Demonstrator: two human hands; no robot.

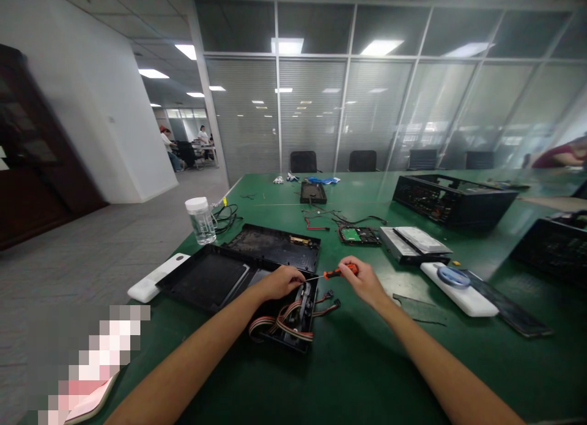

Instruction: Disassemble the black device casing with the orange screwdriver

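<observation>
My right hand [360, 278] is closed around the red and black handle of a screwdriver [334, 273]. Its thin shaft points left, and the tip reaches the far right part of an open black plastic casing [202, 278]. My left hand [285, 282] is at that same spot, fingers pinched near the tip; whether they grip a small part is hidden. Ribbon cables [282, 324] in red, white and black loop out of the casing's near right corner, with dark connectors [337, 303] lying to its right. Behind lies a black panel [270, 244].
A water bottle [200, 220] and a white box [158, 278] stand left. Right are a green circuit board [353, 234], a metal drive [413, 244], a white case [458, 290] with a blue ring, and black computer housings [452, 199]. Cables and gloves [323, 180] lie farther back.
</observation>
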